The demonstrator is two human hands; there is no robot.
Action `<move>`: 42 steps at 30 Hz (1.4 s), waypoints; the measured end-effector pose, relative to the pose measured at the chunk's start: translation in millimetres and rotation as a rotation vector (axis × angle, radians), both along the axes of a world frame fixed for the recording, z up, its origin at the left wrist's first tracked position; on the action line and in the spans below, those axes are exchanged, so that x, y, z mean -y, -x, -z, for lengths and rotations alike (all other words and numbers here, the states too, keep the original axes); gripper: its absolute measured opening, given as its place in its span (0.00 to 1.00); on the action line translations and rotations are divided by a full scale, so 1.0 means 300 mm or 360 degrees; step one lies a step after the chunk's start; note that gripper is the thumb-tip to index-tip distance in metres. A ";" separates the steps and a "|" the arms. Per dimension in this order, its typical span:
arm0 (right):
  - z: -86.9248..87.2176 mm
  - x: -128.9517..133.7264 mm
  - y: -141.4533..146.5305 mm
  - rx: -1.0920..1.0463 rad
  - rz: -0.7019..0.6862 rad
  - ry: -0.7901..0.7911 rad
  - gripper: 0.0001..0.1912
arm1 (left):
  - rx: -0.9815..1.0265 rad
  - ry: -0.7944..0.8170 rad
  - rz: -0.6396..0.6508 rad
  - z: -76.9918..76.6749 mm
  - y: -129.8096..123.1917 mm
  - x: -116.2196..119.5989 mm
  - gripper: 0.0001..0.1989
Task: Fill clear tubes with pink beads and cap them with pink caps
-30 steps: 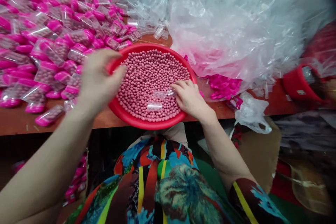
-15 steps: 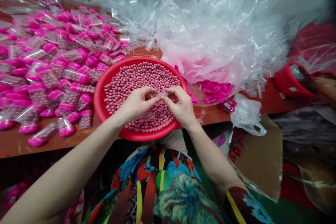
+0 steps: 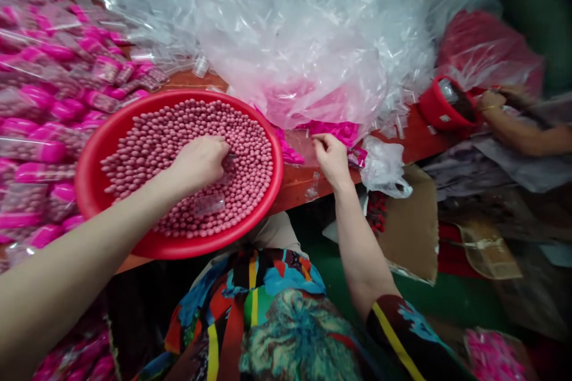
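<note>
A red basin point(image 3: 272, 190) full of pink beads point(image 3: 187, 125) sits on the table's edge. Inside it, my left hand point(image 3: 203, 159) is closed low over the beads, on a small clear plastic container point(image 3: 229, 162) that shows partly at its fingers. Another clear container point(image 3: 210, 205) lies on the beads nearer to me. To the right of the basin, my right hand point(image 3: 331, 156) has thumb and fingers drawn together beside the bright pink caps point(image 3: 337, 130). What it pinches, if anything, is too small to make out.
Many filled containers with pink ends point(image 3: 49, 149) cover the left. A large clear bag point(image 3: 286, 41) and loose clear tubes fill the back. At right are a small white bag point(image 3: 386, 166), a cardboard box point(image 3: 413, 220), a red bucket point(image 3: 440, 110) and another person's hand point(image 3: 491, 101).
My hands have parted from over the basin: the left went down to the beads, the right moved over to the pink caps. The view has turned to the right.
</note>
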State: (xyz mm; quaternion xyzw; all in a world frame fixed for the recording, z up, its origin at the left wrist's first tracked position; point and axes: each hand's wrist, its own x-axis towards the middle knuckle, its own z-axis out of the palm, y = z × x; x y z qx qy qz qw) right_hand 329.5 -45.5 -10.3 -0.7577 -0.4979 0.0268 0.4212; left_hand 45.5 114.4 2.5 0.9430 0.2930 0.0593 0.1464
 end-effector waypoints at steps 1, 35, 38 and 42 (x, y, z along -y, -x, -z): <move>0.028 0.003 -0.032 0.0073 -0.0045 0.0193 0.12 | -0.0001 0.0021 -0.0020 0.007 -0.021 0.015 0.05; -0.076 -0.049 0.328 -0.0898 -0.0555 -0.0207 0.14 | 0.0294 0.0148 -0.0346 -0.055 0.172 0.064 0.21; -0.078 -0.052 0.330 -0.0923 -0.0554 -0.0181 0.15 | -0.0023 -0.0043 -0.0084 -0.045 0.136 0.053 0.18; -0.081 -0.049 0.325 -0.0944 -0.0523 -0.0176 0.15 | -0.0229 -0.0127 -0.0138 -0.055 0.102 0.033 0.13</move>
